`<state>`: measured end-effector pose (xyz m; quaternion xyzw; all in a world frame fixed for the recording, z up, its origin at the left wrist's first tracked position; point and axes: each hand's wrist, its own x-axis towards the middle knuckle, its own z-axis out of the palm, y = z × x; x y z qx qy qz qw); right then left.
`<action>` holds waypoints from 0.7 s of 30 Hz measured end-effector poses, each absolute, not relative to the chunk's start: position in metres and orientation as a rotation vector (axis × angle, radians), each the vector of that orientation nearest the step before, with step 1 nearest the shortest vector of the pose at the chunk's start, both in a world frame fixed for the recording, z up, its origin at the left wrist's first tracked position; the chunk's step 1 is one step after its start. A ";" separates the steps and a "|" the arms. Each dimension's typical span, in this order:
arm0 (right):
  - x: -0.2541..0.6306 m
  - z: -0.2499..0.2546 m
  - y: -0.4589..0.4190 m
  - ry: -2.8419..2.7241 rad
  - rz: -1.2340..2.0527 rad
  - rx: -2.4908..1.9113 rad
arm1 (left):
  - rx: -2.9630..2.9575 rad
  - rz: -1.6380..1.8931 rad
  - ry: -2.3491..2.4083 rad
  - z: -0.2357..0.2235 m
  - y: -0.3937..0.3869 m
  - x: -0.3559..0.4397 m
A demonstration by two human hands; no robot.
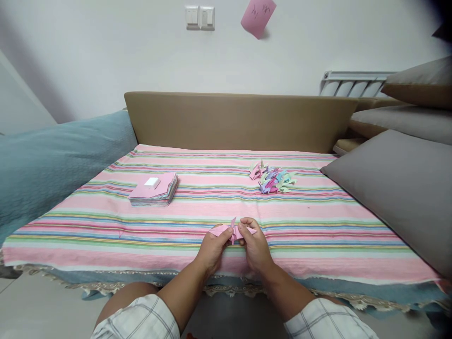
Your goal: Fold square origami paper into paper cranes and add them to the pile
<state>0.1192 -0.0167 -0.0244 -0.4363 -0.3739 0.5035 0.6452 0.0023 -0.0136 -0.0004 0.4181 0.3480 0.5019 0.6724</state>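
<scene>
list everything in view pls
Striped woven cloth: 1, multicoloured, centre
Square paper stack: 1, multicoloured, left
Small block: 1, white, atop stack
Folded paper cranes: several, multicoloured, far side
Held paper crane: 1, pink, front
Padded backrest: 1, brown, behind
Fabric cushions: 3, grey, right
Textured cover: 1, teal, left
Switch plates: 2, white, wall
Paper note: 1, pink, wall
Slatted rack: 1, white, right
Checked garment: 1, white, bottom
Left hand, right hand: 2, bare, on crane

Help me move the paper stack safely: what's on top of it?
A small white block lies on the pink top sheet of the paper stack. Whatever is directly beneath the block is covered and cannot be seen.
</scene>
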 end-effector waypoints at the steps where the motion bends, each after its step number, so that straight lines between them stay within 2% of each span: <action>1: 0.124 -0.022 -0.015 -0.905 1.044 -1.024 | 0.978 1.136 0.855 0.000 -0.013 0.000; 5: 0.139 -0.013 -0.014 -1.244 0.726 -1.089 | 1.333 1.158 1.091 -0.001 -0.010 -0.007; 8: 0.140 -0.009 -0.016 -1.413 0.606 -1.110 | 1.744 1.289 1.165 -0.003 -0.008 -0.012; 15: 0.130 -0.015 -0.018 -1.263 0.772 -1.141 | 2.338 1.400 1.128 -0.003 -0.008 -0.016; 21: 0.130 -0.018 -0.016 -1.154 0.856 -1.104 | 2.229 1.339 1.104 -0.001 -0.009 -0.014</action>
